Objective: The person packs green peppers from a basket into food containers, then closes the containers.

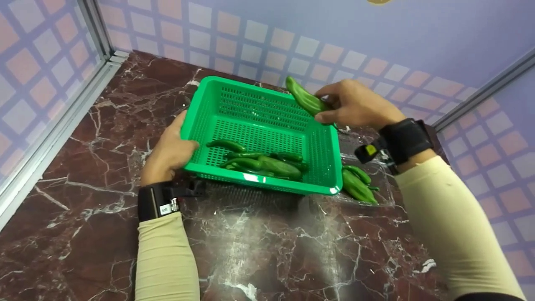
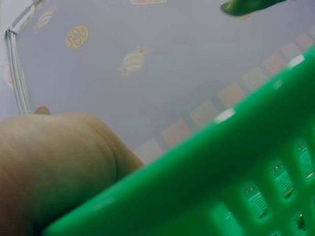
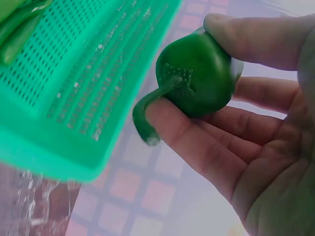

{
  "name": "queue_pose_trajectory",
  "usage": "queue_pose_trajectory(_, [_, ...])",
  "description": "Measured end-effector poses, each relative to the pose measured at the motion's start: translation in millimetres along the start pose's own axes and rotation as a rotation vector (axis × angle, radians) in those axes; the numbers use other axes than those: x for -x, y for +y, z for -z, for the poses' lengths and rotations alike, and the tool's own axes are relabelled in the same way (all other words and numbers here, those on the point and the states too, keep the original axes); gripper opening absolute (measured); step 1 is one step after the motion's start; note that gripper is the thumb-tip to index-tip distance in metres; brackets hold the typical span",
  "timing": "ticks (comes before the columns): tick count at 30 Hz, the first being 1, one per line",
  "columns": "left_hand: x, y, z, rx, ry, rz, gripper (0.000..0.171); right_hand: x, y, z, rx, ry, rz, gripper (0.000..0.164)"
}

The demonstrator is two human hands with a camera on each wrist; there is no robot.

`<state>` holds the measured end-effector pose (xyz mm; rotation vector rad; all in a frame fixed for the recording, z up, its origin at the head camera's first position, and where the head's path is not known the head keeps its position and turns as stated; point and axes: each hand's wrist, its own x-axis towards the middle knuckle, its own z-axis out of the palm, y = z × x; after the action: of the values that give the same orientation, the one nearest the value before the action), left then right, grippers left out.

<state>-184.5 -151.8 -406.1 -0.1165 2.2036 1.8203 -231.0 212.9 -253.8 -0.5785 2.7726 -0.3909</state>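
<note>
My left hand (image 1: 169, 148) grips the left side of a green plastic basket (image 1: 267, 90), thumb over the rim; its near edge appears raised and tilted. In the left wrist view the hand (image 2: 64, 162) lies against the basket rim (image 2: 197, 152). Several green peppers (image 1: 280, 167) lie along the basket's near inner side. Above the far right corner, my right hand (image 1: 355, 104) pinches a long green pepper (image 1: 307, 98) near its stem end. The right wrist view shows this pepper (image 3: 202, 69) stem-first between thumb and fingers of the hand (image 3: 275, 137).
To the right of the basket, more green peppers (image 1: 357, 184) lie on a clear plastic tray (image 1: 386, 196), partly hidden by the basket. Dark red marbled tabletop (image 1: 284, 251) lies underneath. Tiled-pattern panels (image 1: 292, 46) with metal frame edges (image 1: 96, 29) stand behind and at both sides.
</note>
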Motion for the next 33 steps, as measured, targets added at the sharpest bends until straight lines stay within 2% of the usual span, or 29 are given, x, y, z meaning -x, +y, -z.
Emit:
queue_pose_trajectory(3, [-0.4,0.5,0.2,-0.011,-0.004,-0.007,0.097,13,11,4,0.008,0.014,-0.012,0.018])
queue_pose_trajectory(9, [-0.6,-1.7,2.6,-0.02,-0.007,0.005,0.097,29,32,2,-0.018,0.041,-0.028,0.028])
queue_pose_trajectory(12, [-1.5,-1.4,2.7,-0.013,-0.01,0.006,0.096,37,41,2,-0.018,0.054,-0.02,0.027])
queue_pose_trajectory(20, [-2.8,0.7,1.8,-0.036,-0.03,-0.009,0.096,62,66,-3,-0.07,0.057,-0.089,0.046])
queue_pose_trajectory(26, [-2.3,2.0,1.8,-0.039,-0.02,-0.003,0.097,81,93,-15,-0.136,0.043,-0.141,0.046])
queue_pose_trajectory(33, [-3.4,0.1,0.4,-0.013,-0.022,-0.002,0.097,99,120,-31,-0.104,0.015,-0.176,0.052])
